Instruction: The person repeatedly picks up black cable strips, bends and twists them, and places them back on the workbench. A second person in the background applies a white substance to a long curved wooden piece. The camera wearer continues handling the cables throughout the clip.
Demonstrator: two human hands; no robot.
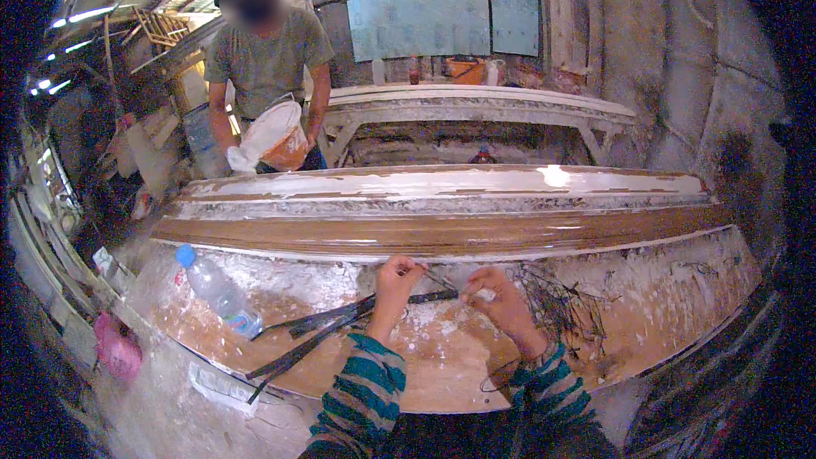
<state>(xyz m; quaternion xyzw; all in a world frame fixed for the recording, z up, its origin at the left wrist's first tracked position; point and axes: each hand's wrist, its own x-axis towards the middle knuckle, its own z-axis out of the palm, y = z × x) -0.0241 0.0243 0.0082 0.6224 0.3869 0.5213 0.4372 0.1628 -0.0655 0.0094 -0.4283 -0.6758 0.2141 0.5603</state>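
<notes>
Over the near side of the plaster-spattered worktable (442, 374), my left hand (394, 289) is closed in a pinch. My right hand (503, 304) is closed too, a short way to its right. A thin dark strand (440, 280) stretches between the fingertips of both hands. Flat black strips (327, 320) lie on the table beneath and left of my left hand. Beside my right hand spreads a tangled heap of thin black strands (571, 310). What lies inside my fingers is mostly hidden.
A clear plastic bottle (219, 289) with a blue cap lies at the left. Long brown-and-white mouldings (442, 234) run across the table beyond my hands. Behind them, a co-worker (268, 59) tilts an orange bucket (285, 149) of white material. A whitish bench (476, 106) stands farther back.
</notes>
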